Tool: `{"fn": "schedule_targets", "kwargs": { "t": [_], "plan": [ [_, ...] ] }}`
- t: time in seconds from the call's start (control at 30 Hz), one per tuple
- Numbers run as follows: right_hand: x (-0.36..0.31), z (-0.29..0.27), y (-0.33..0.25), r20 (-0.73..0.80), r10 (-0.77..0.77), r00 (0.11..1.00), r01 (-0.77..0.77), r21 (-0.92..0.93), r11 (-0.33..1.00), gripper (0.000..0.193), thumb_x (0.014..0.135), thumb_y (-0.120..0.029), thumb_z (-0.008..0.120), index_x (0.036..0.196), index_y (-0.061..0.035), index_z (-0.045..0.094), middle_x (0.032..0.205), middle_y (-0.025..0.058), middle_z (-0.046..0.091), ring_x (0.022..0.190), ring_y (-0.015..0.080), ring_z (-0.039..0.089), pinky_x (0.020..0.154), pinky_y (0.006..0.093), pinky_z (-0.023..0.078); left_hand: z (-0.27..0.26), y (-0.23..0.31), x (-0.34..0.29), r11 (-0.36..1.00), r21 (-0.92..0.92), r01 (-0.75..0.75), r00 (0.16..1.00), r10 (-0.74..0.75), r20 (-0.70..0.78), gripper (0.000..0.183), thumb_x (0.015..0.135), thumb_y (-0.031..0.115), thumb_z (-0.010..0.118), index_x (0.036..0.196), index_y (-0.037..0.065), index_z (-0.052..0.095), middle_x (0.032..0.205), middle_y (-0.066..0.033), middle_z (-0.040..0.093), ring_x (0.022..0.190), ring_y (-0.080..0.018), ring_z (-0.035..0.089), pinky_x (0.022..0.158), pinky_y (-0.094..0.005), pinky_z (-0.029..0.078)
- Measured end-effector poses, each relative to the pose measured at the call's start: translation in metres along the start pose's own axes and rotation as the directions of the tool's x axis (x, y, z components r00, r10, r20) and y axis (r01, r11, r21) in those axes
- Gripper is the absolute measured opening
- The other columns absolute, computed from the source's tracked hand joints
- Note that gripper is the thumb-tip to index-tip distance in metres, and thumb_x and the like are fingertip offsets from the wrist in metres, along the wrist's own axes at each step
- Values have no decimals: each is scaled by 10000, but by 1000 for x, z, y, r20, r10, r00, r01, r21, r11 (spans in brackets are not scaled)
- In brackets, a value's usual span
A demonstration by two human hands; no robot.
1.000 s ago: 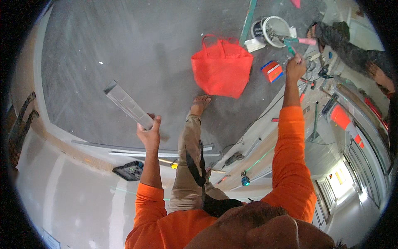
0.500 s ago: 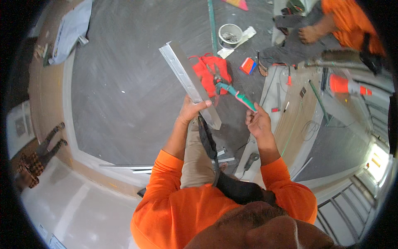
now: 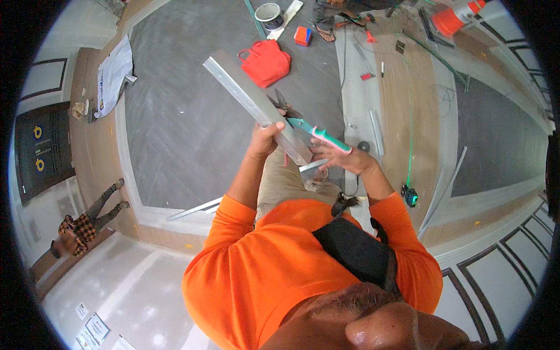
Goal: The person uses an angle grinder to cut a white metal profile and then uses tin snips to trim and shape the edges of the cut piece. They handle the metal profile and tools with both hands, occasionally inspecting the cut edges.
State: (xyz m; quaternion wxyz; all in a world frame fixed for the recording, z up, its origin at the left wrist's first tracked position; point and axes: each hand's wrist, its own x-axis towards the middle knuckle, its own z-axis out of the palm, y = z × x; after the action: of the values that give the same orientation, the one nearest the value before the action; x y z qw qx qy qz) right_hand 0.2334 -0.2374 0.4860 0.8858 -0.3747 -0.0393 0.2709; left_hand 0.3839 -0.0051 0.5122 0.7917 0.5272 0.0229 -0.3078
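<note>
My left hand (image 3: 266, 140) grips a long silver metal channel (image 3: 236, 90), thumb over its face, the piece slanting from upper left to its near end by my right hand. In my right hand (image 3: 344, 158) lie tin snips with green and pink handles (image 3: 326, 139), the fingers stretched beneath them toward the channel's near end. The dark blades of the snips are parted and sit close beside the channel's right edge; whether they touch it, I cannot tell.
On the dark floor lie a red bag (image 3: 265, 64), a bucket (image 3: 269, 16) and a small red-blue box (image 3: 303, 36). A green-lit laser level (image 3: 410, 196) stands at right, near metal strips (image 3: 376, 133). A traffic cone (image 3: 455, 20) is far right; another person (image 3: 79, 230) stands left.
My right hand has brought the snips left, closer to the channel, and its fingers have spread beneath the handles. The view has shifted, so the bag and bucket appear farther up.
</note>
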Motion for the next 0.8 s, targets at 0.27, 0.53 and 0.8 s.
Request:
{"fn": "schedule_targets", "kwargs": {
  "t": [0.27,0.53,0.8],
  "plan": [
    [-58,6,43,45,-91,995,76,250,965,1095,768,-567,749,1556,-64,178,1556,173,320,1397,269,377,1114,428,356,38,-9,-47,983,178,45,960,-92,265,647,657,397,821,1145,52,575,1308,-172,539,1112,-295,567,942,-444,489],
    [-61,70,94,148,-43,988,-9,331,944,1073,646,-569,831,1446,-13,381,1334,130,529,1247,207,491,1046,326,378,34,-52,-90,957,-70,281,894,-234,383,492,700,329,773,1104,99,614,1296,-198,554,1050,-412,641,1000,-577,474],
    [-67,125,188,-12,-18,1000,21,412,911,866,683,-331,798,1405,-14,441,1164,111,614,1019,172,595,912,300,461,6,-67,-175,911,-281,303,925,-209,319,423,712,367,754,1038,114,664,1386,-230,492,1319,-415,455,1061,-571,416]
  ]
}}
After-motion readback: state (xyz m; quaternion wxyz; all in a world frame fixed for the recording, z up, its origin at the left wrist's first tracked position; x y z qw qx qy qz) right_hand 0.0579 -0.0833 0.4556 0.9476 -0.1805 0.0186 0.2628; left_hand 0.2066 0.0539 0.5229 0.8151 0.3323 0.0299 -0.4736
